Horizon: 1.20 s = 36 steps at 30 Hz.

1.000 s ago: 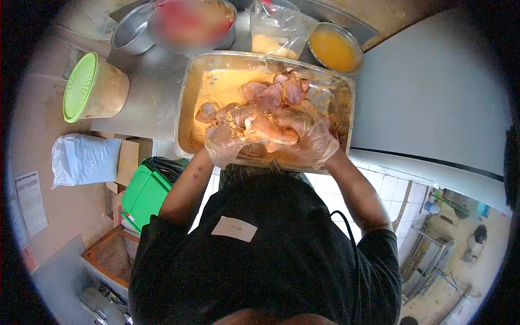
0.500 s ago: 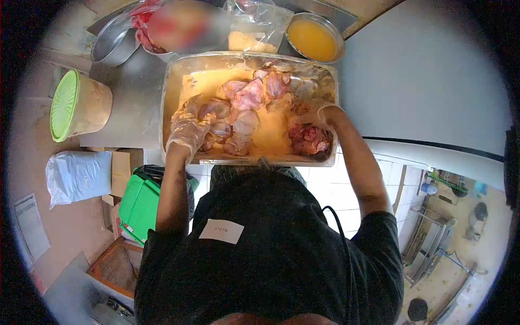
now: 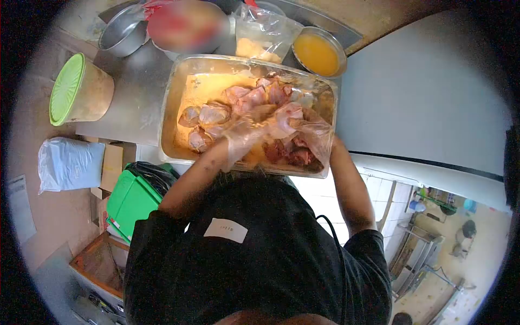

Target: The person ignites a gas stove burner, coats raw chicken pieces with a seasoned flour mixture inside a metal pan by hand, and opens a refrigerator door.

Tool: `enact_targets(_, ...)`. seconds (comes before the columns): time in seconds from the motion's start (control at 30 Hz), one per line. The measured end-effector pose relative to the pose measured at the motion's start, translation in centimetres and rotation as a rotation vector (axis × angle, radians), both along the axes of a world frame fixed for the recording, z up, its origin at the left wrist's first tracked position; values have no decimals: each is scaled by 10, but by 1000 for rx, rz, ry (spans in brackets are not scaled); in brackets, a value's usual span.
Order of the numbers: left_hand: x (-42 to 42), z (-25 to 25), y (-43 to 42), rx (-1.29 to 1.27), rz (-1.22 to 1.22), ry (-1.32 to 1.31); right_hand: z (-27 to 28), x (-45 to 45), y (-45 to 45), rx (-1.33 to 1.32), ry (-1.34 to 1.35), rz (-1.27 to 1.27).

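Note:
A rectangular metal tray (image 3: 167, 116) holds yellowish coating and raw chicken pieces (image 3: 215, 114). My left hand (image 3: 252, 130), in a clear plastic glove, reaches across the tray's middle; its fingers are smeared by motion. Beside it, my right hand (image 3: 314, 129), also in a loose clear glove, is closed around a pale pink chicken piece (image 3: 288, 116) above the tray's right half. The glove partly hides those fingers. Darker red meat (image 3: 295, 153) lies below the right hand. More pink pieces (image 3: 252, 97) rest near the tray's far side.
Behind the tray stand a bowl of orange-yellow liquid (image 3: 317, 54), a clear plastic bag (image 3: 260, 38) with pale yellow contents and a metal bowl (image 3: 123, 32). A green-lidded tub (image 3: 81, 89) is at left. A pale flat surface (image 3: 422, 92) borders the right.
My left hand has moved right, from the pieces at the tray's left to its middle. My right hand has lifted a chicken piece toward it. The camera view has turned slightly.

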<state>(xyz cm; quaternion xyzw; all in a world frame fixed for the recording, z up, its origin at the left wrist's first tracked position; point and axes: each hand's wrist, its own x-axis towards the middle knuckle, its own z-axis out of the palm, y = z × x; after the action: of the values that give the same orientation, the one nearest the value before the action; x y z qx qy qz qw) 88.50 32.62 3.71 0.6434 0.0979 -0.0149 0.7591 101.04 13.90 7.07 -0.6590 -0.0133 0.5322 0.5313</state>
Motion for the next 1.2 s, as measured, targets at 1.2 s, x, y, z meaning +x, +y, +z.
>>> enact_targets(1.2, 25, 23, -14, 859, -161, -287, -10, -24, 10, -173, -1369, 497)
